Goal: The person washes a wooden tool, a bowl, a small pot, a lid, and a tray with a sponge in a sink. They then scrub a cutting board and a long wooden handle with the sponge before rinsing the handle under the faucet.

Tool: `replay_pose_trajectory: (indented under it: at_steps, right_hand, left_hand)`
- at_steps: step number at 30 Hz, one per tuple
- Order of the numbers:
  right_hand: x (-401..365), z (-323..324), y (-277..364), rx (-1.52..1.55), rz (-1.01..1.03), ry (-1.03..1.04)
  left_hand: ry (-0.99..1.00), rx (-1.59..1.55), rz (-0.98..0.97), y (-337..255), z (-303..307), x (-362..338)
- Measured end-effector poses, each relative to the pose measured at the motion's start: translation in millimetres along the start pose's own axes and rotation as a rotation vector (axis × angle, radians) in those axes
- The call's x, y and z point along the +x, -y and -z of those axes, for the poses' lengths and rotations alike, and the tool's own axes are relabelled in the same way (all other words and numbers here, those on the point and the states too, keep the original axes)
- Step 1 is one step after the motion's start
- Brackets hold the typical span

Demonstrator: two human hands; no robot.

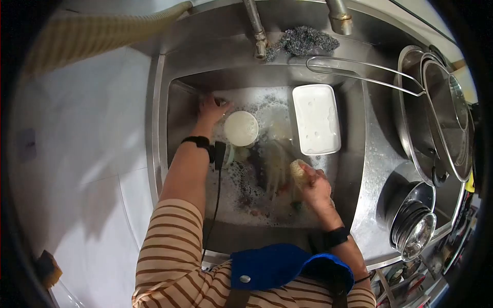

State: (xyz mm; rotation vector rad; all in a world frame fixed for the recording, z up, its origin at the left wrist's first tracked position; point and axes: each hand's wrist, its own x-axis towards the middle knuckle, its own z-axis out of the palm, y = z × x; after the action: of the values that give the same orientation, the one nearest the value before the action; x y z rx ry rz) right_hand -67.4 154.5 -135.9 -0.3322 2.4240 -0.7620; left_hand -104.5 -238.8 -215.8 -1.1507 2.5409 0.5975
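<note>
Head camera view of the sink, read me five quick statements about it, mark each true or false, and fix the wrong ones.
1. The right hand holds a pale sponge. True.
2. The rectangular white tub lies left of the round white container. False: the tub lies to its right.
3. The stacked metal bowls stand outside the basin, on its right. True.
4. The left hand grips those bowls. False: it is in the basin, beside the round white container.
5. A grey metal scourer lies behind the basin, near the taps. True.
</note>
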Motion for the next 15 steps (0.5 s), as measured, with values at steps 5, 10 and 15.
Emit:
replay_pose_trajectory:
  at_steps: [5,10,15]
  right_hand:
    - [1,-13,-10,0.051,0.013,-0.028]
    - [-1,-12,5,0.022,-0.02,0.058]
    - [-6,-11,9,0.025,-0.003,0.063]
  left_hand:
    - [0.4,-0.09,0.069,4,3,11]
    - [0.402,-0.307,-0.013,28,-38,-41]
    - [0.624,-0.508,-0.042,-18,-57,-85]
